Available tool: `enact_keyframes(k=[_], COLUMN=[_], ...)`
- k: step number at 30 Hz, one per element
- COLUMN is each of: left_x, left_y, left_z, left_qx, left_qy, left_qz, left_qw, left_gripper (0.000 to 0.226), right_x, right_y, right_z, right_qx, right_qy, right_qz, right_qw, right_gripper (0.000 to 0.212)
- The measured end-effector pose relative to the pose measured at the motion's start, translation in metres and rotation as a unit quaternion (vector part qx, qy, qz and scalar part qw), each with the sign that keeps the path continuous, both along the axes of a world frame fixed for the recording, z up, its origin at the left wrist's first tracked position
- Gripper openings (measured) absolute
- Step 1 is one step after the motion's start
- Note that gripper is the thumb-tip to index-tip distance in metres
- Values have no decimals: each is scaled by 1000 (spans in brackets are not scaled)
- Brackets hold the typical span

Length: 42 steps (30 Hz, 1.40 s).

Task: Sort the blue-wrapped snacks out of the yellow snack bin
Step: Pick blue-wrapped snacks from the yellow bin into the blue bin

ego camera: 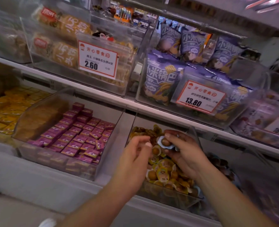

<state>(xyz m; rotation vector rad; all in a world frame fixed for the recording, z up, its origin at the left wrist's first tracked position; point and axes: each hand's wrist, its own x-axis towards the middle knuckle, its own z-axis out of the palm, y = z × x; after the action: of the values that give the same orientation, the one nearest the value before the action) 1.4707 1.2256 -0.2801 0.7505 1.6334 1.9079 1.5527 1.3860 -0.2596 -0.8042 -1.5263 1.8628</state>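
Head view: over the yellow snack bin (153,192), the right hand (184,151) pinches a blue-wrapped snack (165,143) at the bin's far end, while the left hand (135,154) hovers beside it, fingers loosely curled, holding nothing. That thumb-and-finger pinch looks light; the slick wrapper could slip back among the yellow ones.

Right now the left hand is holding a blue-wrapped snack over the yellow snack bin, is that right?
No, the head view shows the right hand holding the blue-wrapped snack over the yellow snack bin; the left hand holds nothing.
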Motion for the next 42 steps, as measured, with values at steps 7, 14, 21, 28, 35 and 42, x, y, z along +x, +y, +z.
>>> enact_keyframes(k=[7, 14, 21, 28, 35, 42], left_x=[13, -3, -49, -66, -75, -72], left_y=[18, 12, -14, -26, -32, -36], left_z=[2, 9, 22, 21, 17, 19], left_qx=[45, 11, 63, 59, 61, 53], left_qy=[-468, -390, -293, -278, -280, -264], left_qz=[-182, -208, -104, -27, -32, -45], left_qw=[864, 897, 948, 958, 957, 962], left_gripper=[45, 33, 20, 19, 20, 19], right_x=[13, 35, 21, -29, -41, -60], right_y=[-54, -36, -48, -54, -39, -52], right_z=[-9, 13, -3, -28, -31, -30], right_qx=[439, 415, 342, 241, 278, 477], right_qy=[-235, -336, -213, -314, -360, -438], right_qz=[158, 253, 231, 302, 295, 326], right_qw=[853, 806, 886, 867, 840, 688], right_gripper=[55, 127, 20, 33, 28, 33])
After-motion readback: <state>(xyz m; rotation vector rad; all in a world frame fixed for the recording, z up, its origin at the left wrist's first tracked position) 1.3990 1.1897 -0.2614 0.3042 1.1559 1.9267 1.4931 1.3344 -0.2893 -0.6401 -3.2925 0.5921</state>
